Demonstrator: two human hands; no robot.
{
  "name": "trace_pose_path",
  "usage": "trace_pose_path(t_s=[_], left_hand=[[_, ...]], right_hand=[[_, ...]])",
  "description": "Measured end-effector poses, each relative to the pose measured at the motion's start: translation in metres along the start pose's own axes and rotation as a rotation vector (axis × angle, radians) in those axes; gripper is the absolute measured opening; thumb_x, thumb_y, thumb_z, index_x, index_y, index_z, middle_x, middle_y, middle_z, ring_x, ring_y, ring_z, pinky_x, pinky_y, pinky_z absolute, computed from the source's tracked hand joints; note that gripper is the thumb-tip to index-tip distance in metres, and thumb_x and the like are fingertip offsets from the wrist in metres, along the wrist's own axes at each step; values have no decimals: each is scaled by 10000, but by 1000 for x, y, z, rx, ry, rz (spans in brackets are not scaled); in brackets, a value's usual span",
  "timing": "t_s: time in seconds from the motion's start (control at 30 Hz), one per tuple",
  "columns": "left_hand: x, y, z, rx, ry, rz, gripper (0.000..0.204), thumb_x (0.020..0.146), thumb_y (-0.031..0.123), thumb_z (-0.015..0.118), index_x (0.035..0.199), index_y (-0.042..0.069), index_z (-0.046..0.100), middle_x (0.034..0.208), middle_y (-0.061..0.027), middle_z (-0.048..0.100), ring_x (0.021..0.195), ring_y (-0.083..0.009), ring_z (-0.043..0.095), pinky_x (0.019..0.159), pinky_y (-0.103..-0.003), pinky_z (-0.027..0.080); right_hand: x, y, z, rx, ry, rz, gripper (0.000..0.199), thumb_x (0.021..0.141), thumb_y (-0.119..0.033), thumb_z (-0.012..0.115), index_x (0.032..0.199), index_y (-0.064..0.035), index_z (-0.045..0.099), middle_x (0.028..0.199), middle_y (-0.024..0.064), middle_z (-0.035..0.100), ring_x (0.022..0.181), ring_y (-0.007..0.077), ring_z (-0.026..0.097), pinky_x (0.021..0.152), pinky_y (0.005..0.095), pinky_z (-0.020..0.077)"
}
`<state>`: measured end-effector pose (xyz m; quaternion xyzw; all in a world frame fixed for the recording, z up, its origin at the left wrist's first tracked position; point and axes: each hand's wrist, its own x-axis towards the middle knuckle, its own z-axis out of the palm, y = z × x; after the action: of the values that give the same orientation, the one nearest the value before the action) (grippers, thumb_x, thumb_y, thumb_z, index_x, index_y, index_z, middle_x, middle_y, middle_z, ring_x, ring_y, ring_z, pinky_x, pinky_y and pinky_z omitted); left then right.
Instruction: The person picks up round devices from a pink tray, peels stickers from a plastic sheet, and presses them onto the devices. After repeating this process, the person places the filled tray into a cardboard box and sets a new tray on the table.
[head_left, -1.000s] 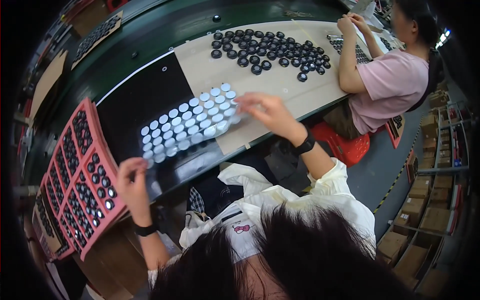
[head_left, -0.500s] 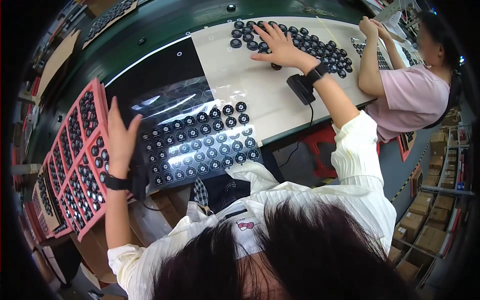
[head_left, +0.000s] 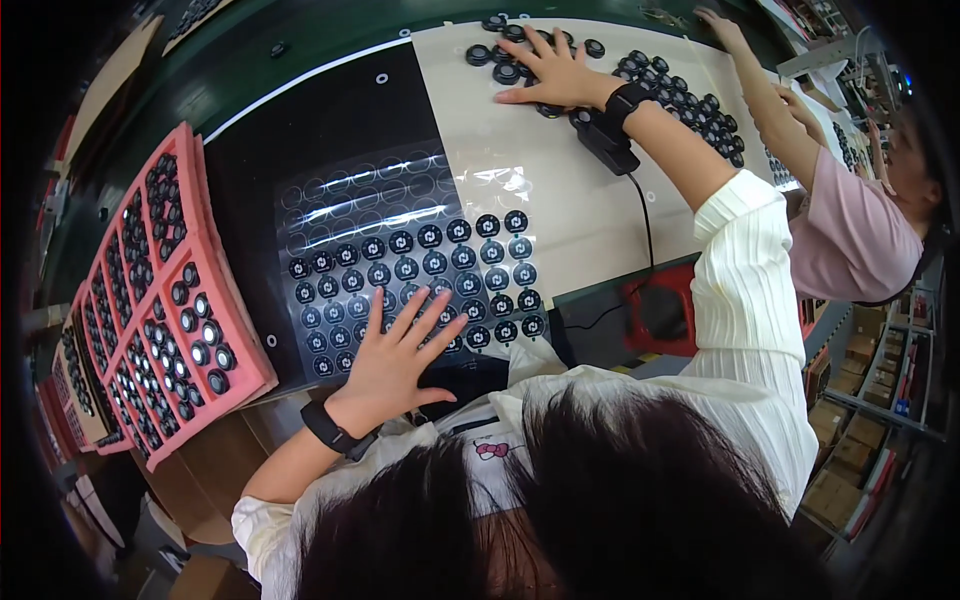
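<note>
My left hand [head_left: 395, 355], fingers spread, lies over the near part of a clear plastic sheet [head_left: 376, 190]. Rows of flat black discs with a white mark, such as this disc [head_left: 401, 242], fill the sheet's nearer half; its far rows show only round outlines. Whether my left palm presses on the sheet I cannot tell. At the far side of the pale board, my right hand [head_left: 562, 80] is stretched out flat with fingers apart over several thick black round parts [head_left: 507, 74]. More of these parts [head_left: 690, 110] crowd together to its right.
A pink compartment tray [head_left: 225, 280] full of black round parts stands at the left. Beneath the sheet are a black mat [head_left: 330, 115] and the pale board [head_left: 590, 225]. A black device on a cable [head_left: 645, 220] hangs from my right wrist. A co-worker [head_left: 850, 230] reaches across at the right.
My left hand has come from beside the pink tray onto the sheet. Under my right hand, some round parts now sit apart from the larger cluster. The co-worker's arm has stretched farther out.
</note>
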<state>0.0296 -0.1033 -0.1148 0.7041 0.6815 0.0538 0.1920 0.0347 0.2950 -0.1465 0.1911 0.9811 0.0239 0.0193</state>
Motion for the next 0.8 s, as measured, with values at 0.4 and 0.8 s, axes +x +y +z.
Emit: trace_pose_path(t_s=[0.4,0.8], left_hand=[[1,17,4,-66,9,43,901,558,499,688,1310,173,314,1379,-103,226,1282,-287,180,987,-599,68],[-1,14,-15,-249,-45,67,722,678,328,666,1290,138,334,1373,-129,225,1269,-307,211,1001,-566,122]], right_hand=[[8,-99,-21,181,109,-355,826,697,-690,435,1351,-263,162,1394,158,119,1273,381,88,973,579,95],[33,-89,-42,252,-155,-214,936,732,-639,447,1357,-41,89,1380,267,64,1296,359,32,1032,468,79]])
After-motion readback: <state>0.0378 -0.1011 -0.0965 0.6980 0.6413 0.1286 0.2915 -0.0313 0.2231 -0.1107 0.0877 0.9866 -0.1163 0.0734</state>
